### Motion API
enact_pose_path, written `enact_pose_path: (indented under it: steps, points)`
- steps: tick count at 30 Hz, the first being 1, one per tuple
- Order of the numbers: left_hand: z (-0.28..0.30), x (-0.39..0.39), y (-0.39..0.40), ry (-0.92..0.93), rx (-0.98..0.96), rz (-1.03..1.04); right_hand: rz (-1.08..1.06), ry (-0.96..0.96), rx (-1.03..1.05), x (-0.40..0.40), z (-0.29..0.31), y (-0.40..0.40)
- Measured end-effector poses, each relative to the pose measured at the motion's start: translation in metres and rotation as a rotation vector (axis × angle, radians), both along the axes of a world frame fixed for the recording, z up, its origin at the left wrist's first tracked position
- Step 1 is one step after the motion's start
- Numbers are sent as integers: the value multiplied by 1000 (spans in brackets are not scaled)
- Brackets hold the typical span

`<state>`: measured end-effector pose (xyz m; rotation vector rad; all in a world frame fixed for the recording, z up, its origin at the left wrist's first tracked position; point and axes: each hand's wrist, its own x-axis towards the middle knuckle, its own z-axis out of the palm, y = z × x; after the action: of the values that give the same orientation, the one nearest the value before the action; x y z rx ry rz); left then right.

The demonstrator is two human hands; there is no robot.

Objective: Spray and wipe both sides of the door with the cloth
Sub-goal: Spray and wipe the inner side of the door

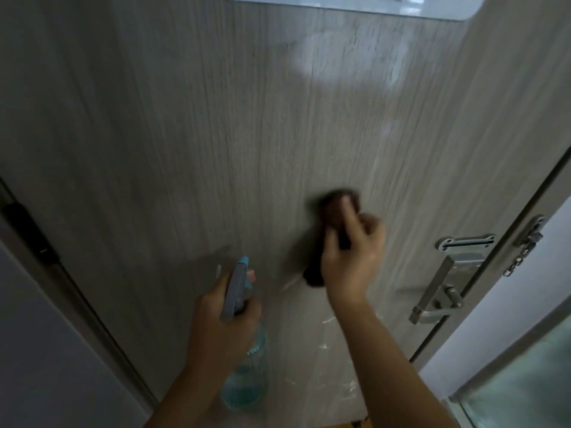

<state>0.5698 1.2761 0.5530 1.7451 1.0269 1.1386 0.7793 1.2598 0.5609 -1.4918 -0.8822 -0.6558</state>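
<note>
A: Item one, the door point(247, 118)?
B: Grey wood-grain panel, filling the view ahead of both hands. White smears on its face below the right forearm.

A: Item two, the cloth point(335, 217)?
B: Dark brown, bunched, held against the door by the right hand point(349, 261). Fingers curl over it and grip it; one end hangs out below the palm. Blurred.

A: Item three, the spray bottle point(244, 344)?
B: Clear body, blue liquid low inside, grey and blue trigger head. The left hand point(222, 322) grasps its neck, a fingertip showing by the trigger. It sits lower than the cloth hand and just left of it, nozzle towards the door.

A: Fittings?
B: Metal lever handle point(438, 295) on its plate, right of the right hand. Above it a slotted guard plate point(465, 243); a chain latch point(525, 245) on the frame beyond. Dark hinge point(24, 227) far left of the left hand. Window pane point(349, 3) in the door, well above both hands.
</note>
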Motion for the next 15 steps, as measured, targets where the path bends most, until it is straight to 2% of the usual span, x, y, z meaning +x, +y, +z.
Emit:
enact_pose_path:
  steps: [2, 4, 6, 9, 12, 15]
  points:
    - [-1, 0, 0, -7, -7, 5, -60, 28, 100, 14, 32, 4]
    - [-2, 0, 0, -26, -14, 15, -101, 2, 116, 13, 39, 9]
    - [-2, 1, -1, -46, -24, 15, -90, -106, 22, 0, 15, 13]
    - [-3, 3, -3, -45, -32, 21, 21, -268, -235, -19, -56, 12]
    - [-4, 4, -3, -18, -30, 13, 117, -166, -296, -26, -102, -1]
    - [-8, 4, -3, -17, -34, 13, 101, -53, -183, -15, -94, -10]
